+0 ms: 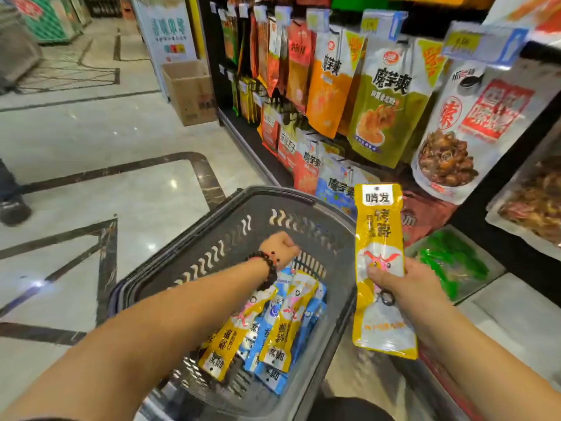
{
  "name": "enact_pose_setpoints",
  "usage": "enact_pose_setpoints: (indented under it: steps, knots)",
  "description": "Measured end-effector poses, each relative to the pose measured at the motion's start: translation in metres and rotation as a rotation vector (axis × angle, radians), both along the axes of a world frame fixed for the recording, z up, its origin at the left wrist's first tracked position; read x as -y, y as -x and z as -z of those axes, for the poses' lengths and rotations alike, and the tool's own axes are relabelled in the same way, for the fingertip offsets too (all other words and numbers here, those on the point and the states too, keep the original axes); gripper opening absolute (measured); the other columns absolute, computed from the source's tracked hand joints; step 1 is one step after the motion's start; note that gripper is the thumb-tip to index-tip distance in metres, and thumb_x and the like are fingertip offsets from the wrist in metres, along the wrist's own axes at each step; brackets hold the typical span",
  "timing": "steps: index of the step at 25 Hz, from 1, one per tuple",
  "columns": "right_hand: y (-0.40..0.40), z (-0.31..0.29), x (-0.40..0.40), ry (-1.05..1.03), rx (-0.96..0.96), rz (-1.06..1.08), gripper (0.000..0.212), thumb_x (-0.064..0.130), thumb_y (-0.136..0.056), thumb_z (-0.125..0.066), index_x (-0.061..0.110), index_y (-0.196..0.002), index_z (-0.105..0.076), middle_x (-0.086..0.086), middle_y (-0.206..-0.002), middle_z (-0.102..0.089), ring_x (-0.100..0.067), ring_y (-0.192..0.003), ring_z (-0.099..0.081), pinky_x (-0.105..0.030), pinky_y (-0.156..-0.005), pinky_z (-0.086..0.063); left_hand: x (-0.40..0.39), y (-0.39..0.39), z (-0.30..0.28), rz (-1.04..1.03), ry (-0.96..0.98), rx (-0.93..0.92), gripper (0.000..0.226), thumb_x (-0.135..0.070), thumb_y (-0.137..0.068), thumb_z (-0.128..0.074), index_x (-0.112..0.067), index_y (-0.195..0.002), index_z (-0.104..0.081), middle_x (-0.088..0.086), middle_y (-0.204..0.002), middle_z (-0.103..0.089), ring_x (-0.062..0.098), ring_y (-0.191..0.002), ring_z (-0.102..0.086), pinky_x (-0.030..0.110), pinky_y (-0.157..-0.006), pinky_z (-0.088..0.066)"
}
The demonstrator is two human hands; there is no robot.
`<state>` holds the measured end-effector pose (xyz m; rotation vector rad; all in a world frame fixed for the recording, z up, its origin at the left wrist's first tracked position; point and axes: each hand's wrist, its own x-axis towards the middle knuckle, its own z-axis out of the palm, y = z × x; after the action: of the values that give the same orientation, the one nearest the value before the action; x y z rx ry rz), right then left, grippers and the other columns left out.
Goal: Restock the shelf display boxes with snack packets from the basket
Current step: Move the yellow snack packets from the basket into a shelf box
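Right hand (397,284) grips one yellow packet (381,268) upright by its middle, held just right of the basket (194,262) and in front of the shelf (516,226). Left hand (280,246) is down inside the basket with fingers curled; can't tell if it has hold of anything, grip side is hidden. Remaining yellow and blue packets (273,323) lie heaped on the basket floor. Risks: the mid-packet grip on slick film could slip and drop it on the floor (91,147); a blind left-hand grab may drag up two packets or a blue one; the green display box (452,262) low on the shelf looks like different stock, so misfiling is likely.
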<state>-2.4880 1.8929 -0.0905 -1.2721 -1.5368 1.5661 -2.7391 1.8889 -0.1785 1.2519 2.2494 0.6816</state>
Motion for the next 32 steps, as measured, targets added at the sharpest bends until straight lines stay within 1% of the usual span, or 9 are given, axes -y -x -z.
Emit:
enact_pose_setpoints:
  steps: [3,5,9,13,15,18,21,25,32]
  knots:
    - [-0.029,0.0,-0.004,0.001,-0.019,0.09,0.008,0.003,-0.085,-0.064,0.004,-0.078,-0.061,0.002,-0.044,-0.055,-0.008,-0.035,-0.045,-0.015,-0.039,-0.039,0.014,-0.017,0.101,0.048,0.639,0.073,0.078,-0.054,-0.086,-0.056,-0.007,-0.145,-0.033,0.016,-0.151,-0.034,0.032,-0.135,-0.04,0.039,-0.108,-0.036]
    - [-0.043,0.003,-0.003,0.003,0.006,0.109,0.002,0.006,-0.084,-0.066,0.005,-0.085,-0.064,-0.002,-0.053,-0.063,-0.012,-0.042,-0.054,-0.021,-0.045,-0.046,0.03,-0.032,0.145,0.066,0.686,-0.029,0.073,-0.045,-0.093,-0.049,-0.011,-0.151,-0.019,0.013,-0.157,-0.02,0.032,-0.141,-0.028,0.04,-0.115,-0.027]
    - [-0.06,0.01,-0.005,0.009,0.079,0.116,0.009,0.011,-0.083,-0.069,0.007,-0.091,-0.068,-0.014,-0.075,-0.073,-0.029,-0.062,-0.066,-0.039,-0.064,-0.054,0.039,-0.021,0.188,0.277,0.657,-0.302,0.04,-0.01,-0.1,-0.024,-0.006,-0.136,-0.043,0.016,-0.139,-0.047,0.034,-0.124,-0.049,0.044,-0.103,-0.042]
    - [-0.064,0.013,-0.006,0.026,0.093,0.104,0.01,0.012,-0.083,-0.069,0.014,-0.092,-0.07,-0.01,-0.078,-0.075,-0.03,-0.068,-0.072,-0.04,-0.065,-0.057,0.038,-0.029,0.209,0.045,0.637,-0.227,0.052,-0.037,-0.102,-0.023,-0.005,-0.138,-0.042,0.018,-0.145,-0.041,0.034,-0.131,-0.042,0.044,-0.11,-0.033]
    - [-0.067,0.015,-0.007,0.042,0.095,0.091,0.009,0.012,-0.083,-0.069,0.015,-0.092,-0.07,-0.008,-0.078,-0.075,-0.027,-0.066,-0.072,-0.037,-0.063,-0.055,0.045,-0.042,0.181,0.117,0.586,-0.144,0.044,-0.033,-0.098,-0.037,-0.008,-0.131,-0.05,0.017,-0.138,-0.051,0.031,-0.122,-0.051,0.037,-0.101,-0.042]
    - [-0.076,0.023,-0.012,0.05,0.106,0.089,0.008,0.011,-0.084,-0.069,0.014,-0.091,-0.07,-0.005,-0.075,-0.075,-0.024,-0.063,-0.071,-0.032,-0.06,-0.055,0.038,-0.057,0.121,-0.132,0.459,0.13,0.047,-0.02,-0.093,-0.05,-0.011,-0.138,-0.041,0.012,-0.137,-0.049,0.026,-0.116,-0.054,0.028,-0.08,-0.042]
    - [-0.088,0.027,-0.02,0.075,0.099,0.079,0.009,0.008,-0.084,-0.069,0.009,-0.092,-0.07,-0.002,-0.071,-0.074,-0.016,-0.059,-0.069,-0.029,-0.058,-0.054,0.026,-0.043,0.065,-0.217,0.303,0.3,0.028,-0.017,-0.085,-0.066,-0.005,-0.108,-0.058,0.002,-0.099,-0.06,0.019,-0.089,-0.056,0.026,-0.079,-0.046]
    - [-0.111,0.026,-0.034,0.127,0.043,0.146,0.015,0.007,-0.082,-0.07,0.005,-0.097,-0.07,-0.016,-0.086,-0.075,-0.027,-0.073,-0.071,-0.035,-0.066,-0.057,0.017,-0.029,-0.01,-0.166,0.085,0.573,0.025,-0.02,-0.056,-0.083,-0.01,-0.078,-0.075,0.013,-0.079,-0.075,0.031,-0.078,-0.071,0.049,-0.087,-0.055]
    - [-0.186,0.029,-0.036,0.137,-0.041,0.305,0.017,0.013,-0.081,-0.073,0.016,-0.098,-0.071,-0.006,-0.091,-0.076,-0.024,-0.083,-0.072,-0.04,-0.08,-0.056,0.0,-0.151,-0.065,0.153,0.026,0.651,0.015,-0.001,-0.073,-0.078,-0.007,-0.082,-0.067,-0.002,-0.055,-0.069,0.005,-0.045,-0.063,0.015,-0.044,-0.048]
